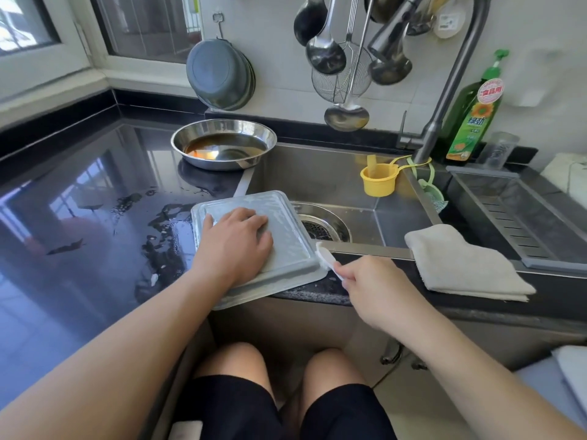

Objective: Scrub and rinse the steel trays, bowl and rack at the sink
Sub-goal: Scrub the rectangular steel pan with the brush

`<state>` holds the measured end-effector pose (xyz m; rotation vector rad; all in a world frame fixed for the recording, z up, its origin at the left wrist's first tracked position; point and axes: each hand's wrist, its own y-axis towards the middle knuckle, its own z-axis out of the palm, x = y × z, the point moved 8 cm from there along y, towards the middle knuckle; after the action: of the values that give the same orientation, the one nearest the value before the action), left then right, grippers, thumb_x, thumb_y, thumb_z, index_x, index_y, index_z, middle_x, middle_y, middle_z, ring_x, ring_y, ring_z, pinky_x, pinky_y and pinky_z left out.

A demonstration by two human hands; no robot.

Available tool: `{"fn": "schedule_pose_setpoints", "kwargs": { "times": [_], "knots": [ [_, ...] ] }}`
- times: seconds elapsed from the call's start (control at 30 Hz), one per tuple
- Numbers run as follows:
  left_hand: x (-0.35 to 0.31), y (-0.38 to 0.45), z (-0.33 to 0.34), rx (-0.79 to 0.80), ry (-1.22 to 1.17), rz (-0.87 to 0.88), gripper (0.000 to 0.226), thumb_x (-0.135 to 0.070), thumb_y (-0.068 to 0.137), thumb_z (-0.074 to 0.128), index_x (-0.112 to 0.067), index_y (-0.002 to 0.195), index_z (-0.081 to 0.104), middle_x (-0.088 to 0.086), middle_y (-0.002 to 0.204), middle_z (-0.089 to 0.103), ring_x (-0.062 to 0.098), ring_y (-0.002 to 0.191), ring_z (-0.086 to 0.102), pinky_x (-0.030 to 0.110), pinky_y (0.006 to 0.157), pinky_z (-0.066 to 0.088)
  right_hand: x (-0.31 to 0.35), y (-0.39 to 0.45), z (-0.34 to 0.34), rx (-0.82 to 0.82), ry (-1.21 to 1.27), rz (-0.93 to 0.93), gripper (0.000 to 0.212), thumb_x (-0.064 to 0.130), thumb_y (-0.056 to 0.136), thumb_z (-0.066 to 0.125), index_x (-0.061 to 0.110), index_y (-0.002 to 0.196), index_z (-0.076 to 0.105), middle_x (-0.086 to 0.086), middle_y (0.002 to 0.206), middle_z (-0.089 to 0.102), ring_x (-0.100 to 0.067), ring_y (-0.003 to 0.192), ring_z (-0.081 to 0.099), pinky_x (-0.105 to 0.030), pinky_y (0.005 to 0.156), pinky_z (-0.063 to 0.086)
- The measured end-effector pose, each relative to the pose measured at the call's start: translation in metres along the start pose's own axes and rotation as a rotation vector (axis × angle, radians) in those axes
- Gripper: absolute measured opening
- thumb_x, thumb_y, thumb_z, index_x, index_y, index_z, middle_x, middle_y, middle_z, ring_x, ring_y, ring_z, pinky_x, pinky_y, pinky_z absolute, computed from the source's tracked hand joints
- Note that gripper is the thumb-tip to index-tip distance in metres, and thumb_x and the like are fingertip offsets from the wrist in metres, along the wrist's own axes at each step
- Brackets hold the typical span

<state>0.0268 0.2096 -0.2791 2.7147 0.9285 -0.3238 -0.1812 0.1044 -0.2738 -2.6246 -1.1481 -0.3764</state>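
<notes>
A rectangular steel tray lies upside down across the sink's front left corner, filmed with soapy foam. My left hand presses flat on its back, fingers spread. My right hand grips a small white brush, whose foamy head touches the tray's right rim. A round steel bowl with brown oily liquid sits on the black counter behind the tray, at the sink's far left corner.
The steel sink has a drain strainer and a tall tap. A yellow cup hangs inside. A folded cloth lies on the front edge, a drainer basket and green soap bottle at right. Ladles hang above.
</notes>
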Motion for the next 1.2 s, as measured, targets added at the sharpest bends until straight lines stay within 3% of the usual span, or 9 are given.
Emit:
{"fn": "schedule_pose_setpoints", "kwargs": {
  "times": [0.13,0.27,0.4,0.53,0.6,0.8,0.93,1.03,1.2],
  "knots": [
    [-0.001,0.000,0.000,-0.004,0.004,0.000,0.048,-0.047,0.104,0.035,-0.032,0.144,0.057,-0.005,0.152,0.050,0.022,0.136,0.049,0.060,0.120,0.023,0.006,-0.022,0.005,-0.021,-0.202,-0.127,0.056,0.015,0.101,0.045,0.045,0.148,0.045,0.006,0.090,0.039,-0.026,0.086,0.052,-0.035,0.071,0.045],
    [-0.002,0.000,-0.003,-0.008,0.000,0.011,0.046,-0.045,0.105,0.037,-0.032,0.142,0.060,-0.004,0.150,0.053,0.021,0.134,0.052,0.058,0.118,0.026,-0.007,-0.017,-0.007,-0.037,-0.251,-0.262,0.056,0.015,0.101,0.046,0.050,0.145,0.047,0.007,0.096,0.049,-0.027,0.088,0.056,-0.041,0.074,0.050],
    [0.001,0.002,-0.001,0.009,-0.005,0.002,0.047,-0.047,0.104,0.036,-0.035,0.144,0.058,-0.005,0.156,0.049,0.021,0.137,0.051,0.060,0.119,0.025,-0.014,0.000,-0.025,-0.021,-0.320,-0.465,0.049,0.018,0.105,0.049,0.054,0.137,0.056,0.014,0.095,0.055,-0.017,0.081,0.054,-0.038,0.066,0.047],
    [0.003,0.004,0.002,0.018,-0.011,0.001,0.048,-0.047,0.104,0.037,-0.034,0.146,0.056,-0.005,0.157,0.048,0.021,0.139,0.050,0.060,0.121,0.023,0.041,0.002,-0.007,0.005,-0.265,-0.737,0.043,0.021,0.105,0.042,0.043,0.136,0.062,0.008,0.095,0.056,-0.016,0.078,0.047,-0.032,0.063,0.034],
    [0.003,0.004,0.002,0.021,-0.009,0.004,0.048,-0.047,0.105,0.037,-0.033,0.147,0.056,-0.005,0.158,0.047,0.020,0.139,0.049,0.060,0.121,0.022,0.058,0.001,0.001,-0.002,-0.275,-0.809,0.040,0.019,0.106,0.048,0.040,0.136,0.063,0.008,0.092,0.051,-0.015,0.077,0.042,-0.031,0.064,0.032],
    [0.004,0.003,0.002,0.023,-0.012,0.020,0.048,-0.047,0.105,0.036,-0.034,0.147,0.056,-0.006,0.156,0.048,0.021,0.137,0.050,0.062,0.120,0.023,-0.025,0.024,-0.033,-0.017,-0.184,-0.592,0.030,0.030,0.105,0.048,0.041,0.120,0.072,0.012,0.085,0.052,-0.024,0.076,0.053,-0.039,0.065,0.048],
    [0.006,0.004,0.002,0.011,-0.007,0.015,0.047,-0.046,0.104,0.037,-0.035,0.145,0.056,-0.008,0.155,0.049,0.019,0.135,0.051,0.061,0.119,0.025,-0.013,0.033,-0.030,-0.099,-0.253,-0.673,0.029,0.025,0.106,0.054,0.041,0.122,0.071,0.014,0.081,0.043,-0.024,0.073,0.049,-0.036,0.061,0.042],
    [0.008,0.003,0.002,0.005,0.003,0.010,0.047,-0.047,0.104,0.036,-0.035,0.146,0.055,-0.008,0.156,0.048,0.019,0.137,0.050,0.061,0.119,0.026,-0.014,0.033,-0.031,-0.047,-0.266,-0.648,0.034,0.026,0.107,0.048,0.044,0.129,0.067,0.014,0.087,0.045,-0.020,0.079,0.047,-0.032,0.065,0.035],
    [0.003,0.005,0.000,0.146,0.024,-0.015,0.054,-0.054,0.104,0.036,-0.036,0.155,0.043,-0.009,0.165,0.034,0.018,0.150,0.035,0.060,0.125,0.014,-0.014,0.030,-0.035,-0.012,-0.054,-0.670,0.038,0.017,0.103,0.058,0.044,0.126,0.069,0.014,0.092,0.057,-0.011,0.083,0.053,-0.032,0.071,0.044]
  ]
}}
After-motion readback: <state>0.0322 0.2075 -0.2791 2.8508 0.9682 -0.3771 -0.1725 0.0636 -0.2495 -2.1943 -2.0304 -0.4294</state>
